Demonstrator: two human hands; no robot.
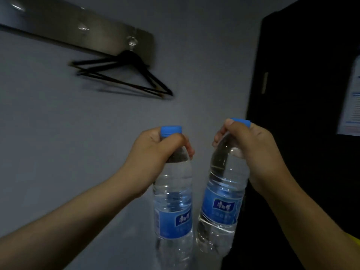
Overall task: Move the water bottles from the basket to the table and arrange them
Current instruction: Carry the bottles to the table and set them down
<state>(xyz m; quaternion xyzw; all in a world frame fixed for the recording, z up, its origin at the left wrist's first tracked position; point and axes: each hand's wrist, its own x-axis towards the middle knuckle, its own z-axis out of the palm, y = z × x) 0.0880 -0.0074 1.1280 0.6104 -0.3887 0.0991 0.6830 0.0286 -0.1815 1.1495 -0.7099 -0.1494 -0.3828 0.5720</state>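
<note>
Both hands are clenched on bottles. The left hand (155, 151) grips the neck of one clear plastic water bottle (173, 182) just under its blue screw cap (171, 131). The right hand (253, 151) grips the neck and shoulder of a second clear plastic water bottle (224, 172), with its fingers wrapped up to that bottle's blue cap (241, 122).

Taking the black clothes hanger (136, 75) as the mark, both bottles are below it and to its right, in front of the grey wall (58, 133). The left-hand bottle is upright. The right-hand one tilts, its cap leaning away from the hanger and its base toward the other bottle. The two bodies are just beside each other low down; I cannot tell whether they touch. Both look full of clear water and have ribbed sides.

Bare wall lies below the hanger and left of the bottles. Farther right of the hanger, past the bottles, a black panel (292, 94) closes that side, with a white printed sheet (352, 98) on it. The hanger hangs from a brushed metal rail (78, 30).

Each bottle has a blue wrap label (173, 223) (222, 208) with white characters on a darker patch, too blurred to read. The print on the sheet is also illegible.
</note>
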